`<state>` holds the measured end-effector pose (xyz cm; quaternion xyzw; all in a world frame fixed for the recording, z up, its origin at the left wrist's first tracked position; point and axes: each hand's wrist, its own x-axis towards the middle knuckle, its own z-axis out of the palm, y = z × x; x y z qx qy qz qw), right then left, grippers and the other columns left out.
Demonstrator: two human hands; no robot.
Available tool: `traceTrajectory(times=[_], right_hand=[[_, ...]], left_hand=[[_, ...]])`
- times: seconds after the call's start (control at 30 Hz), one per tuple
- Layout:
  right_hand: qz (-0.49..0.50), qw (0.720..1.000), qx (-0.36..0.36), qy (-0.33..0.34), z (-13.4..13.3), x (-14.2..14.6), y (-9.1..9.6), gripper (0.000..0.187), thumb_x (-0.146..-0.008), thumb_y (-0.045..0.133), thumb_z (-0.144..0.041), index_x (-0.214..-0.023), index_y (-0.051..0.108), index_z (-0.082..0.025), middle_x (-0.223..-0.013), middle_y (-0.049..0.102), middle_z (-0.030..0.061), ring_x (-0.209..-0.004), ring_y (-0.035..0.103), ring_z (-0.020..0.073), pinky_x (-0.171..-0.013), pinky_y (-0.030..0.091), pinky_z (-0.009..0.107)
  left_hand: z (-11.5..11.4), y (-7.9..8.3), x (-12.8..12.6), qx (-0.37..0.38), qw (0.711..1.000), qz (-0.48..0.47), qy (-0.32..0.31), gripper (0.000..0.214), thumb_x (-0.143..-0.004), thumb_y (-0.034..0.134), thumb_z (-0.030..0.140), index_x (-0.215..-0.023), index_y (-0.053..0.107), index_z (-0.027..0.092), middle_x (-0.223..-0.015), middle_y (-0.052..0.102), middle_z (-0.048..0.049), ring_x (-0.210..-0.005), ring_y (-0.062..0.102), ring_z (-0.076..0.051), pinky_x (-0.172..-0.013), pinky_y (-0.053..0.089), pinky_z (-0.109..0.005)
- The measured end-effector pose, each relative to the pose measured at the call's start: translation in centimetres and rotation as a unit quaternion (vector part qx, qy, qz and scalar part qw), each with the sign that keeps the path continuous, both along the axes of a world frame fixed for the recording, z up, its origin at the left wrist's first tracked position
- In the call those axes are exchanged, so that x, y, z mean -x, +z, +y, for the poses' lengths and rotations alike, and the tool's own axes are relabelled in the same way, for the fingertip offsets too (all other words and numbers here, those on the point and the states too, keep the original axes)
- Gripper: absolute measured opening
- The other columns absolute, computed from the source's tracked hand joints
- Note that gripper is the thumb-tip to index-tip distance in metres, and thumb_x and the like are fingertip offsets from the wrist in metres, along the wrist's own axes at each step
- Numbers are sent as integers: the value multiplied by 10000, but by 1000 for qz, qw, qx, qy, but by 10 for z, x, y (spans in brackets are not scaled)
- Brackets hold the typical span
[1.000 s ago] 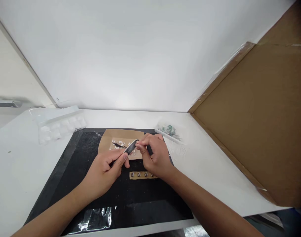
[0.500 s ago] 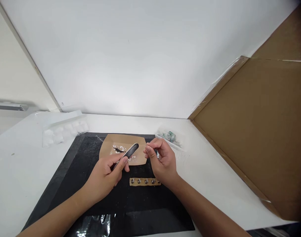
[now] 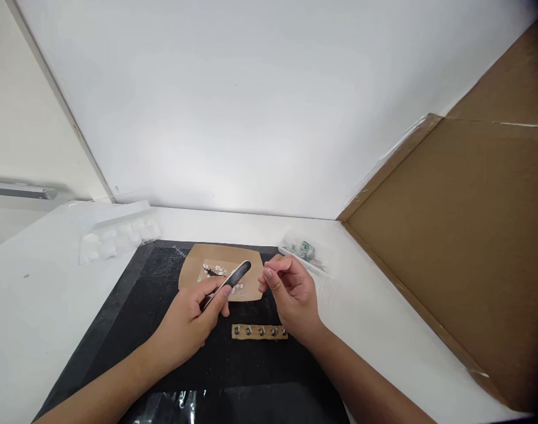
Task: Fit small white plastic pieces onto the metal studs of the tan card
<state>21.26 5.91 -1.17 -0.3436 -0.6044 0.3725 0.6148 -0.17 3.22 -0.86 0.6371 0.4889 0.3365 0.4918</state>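
My left hand [image 3: 187, 315] is closed around a black nail file [image 3: 239, 274] with a pale edge, its rounded tip pointing up to the right. Just right of that tip, my right hand [image 3: 295, 297] makes a pinch between thumb and forefinger; a tiny pale piece seems to be there, too small to name. Behind both hands lies a brown sheet [image 3: 191, 265] bearing small white pieces [image 3: 219, 269] and a thin dark item. Nearer me, a tan strip [image 3: 255, 337] carries several small round metal pieces in a row, its right end beside my right wrist.
A black mat [image 3: 127, 312] covers the middle of the white table [image 3: 25, 312]. At back left sits a clear compartment box [image 3: 118, 238] with white contents. A clear container [image 3: 304, 252] with greenish items stands behind my right hand. A cardboard panel [image 3: 449, 253] rises on the right.
The whole view has shifted slightly, so everything sits a little lower. The nail file and the pinch of my right hand keep nearly the same positions, with a small gap between them.
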Motion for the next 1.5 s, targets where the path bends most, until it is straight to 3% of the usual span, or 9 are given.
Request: traceTrajectory(times=[0.17, 0.33, 0.6, 0.83, 1.03, 1.27, 1.5], right_hand=[[-26, 999, -20, 6, 0, -1, -5, 127, -1030, 700, -350, -977, 649, -246, -822, 633, -14, -656, 653, 140, -642, 567, 328], [-102, 992, -71, -15, 0, -6, -10, 34, -1041, 680, -281, -1030, 651, -268, -810, 680, -2, -721, 679, 177, -670, 546, 362], [-200, 967, -144, -61, -2, -4, -1, 105, -1010, 707, -222, -957, 628, -267, -771, 740, -21, -741, 690, 186, -746, 472, 393], [-284, 936, -171, -117, 1, -3, -5, 128, -1023, 648, -164, -934, 590, -234, -814, 728, -14, -765, 688, 174, -791, 387, 402], [-310, 918, -223, -107, 0, 1, -6, 157, -1015, 636, -119, -944, 547, -227, -811, 697, -22, -746, 683, 154, -768, 364, 382], [-319, 911, -223, -136, 1, -1, -6, 142, -1019, 635, -125, -959, 551, -223, -816, 701, -16, -762, 683, 164, -774, 355, 390], [-326, 909, -224, -131, 2, -1, -6, 128, -1028, 643, -150, -954, 572, -228, -817, 714, -9, -757, 691, 168, -771, 361, 395]], left_hand=[[1, 0, 1, -68, 997, 30, -2, 442, -1077, 477, 544, -800, 588, 218, -519, 434, 72, -381, 436, -101, -382, 339, -196], [1, 3, 1, -90, 995, 46, 1, 417, -1085, 470, 523, -832, 613, 224, -522, 449, 73, -381, 436, -106, -395, 325, -216], [2, 4, 1, -150, 985, 87, -5, 416, -1097, 456, 484, -851, 650, 211, -635, 579, 32, -531, 512, -130, -522, 364, -244], [2, 4, 0, -192, 975, 106, -12, 439, -1104, 453, 434, -782, 636, 197, -723, 643, 12, -639, 565, -136, -622, 397, -247], [0, 5, 1, -135, 987, 81, -28, 426, -1107, 445, 462, -846, 664, 208, -518, 522, 69, -448, 514, -112, -580, 432, -240], [-1, 7, 1, -91, 993, 66, -32, 439, -1100, 444, 510, -936, 722, 213, -489, 548, 78, -395, 491, -99, -542, 430, -229], [2, 4, 1, -122, 989, 76, -26, 429, -1100, 460, 478, -895, 725, 210, -508, 513, 76, -441, 526, -102, -616, 451, -235]])
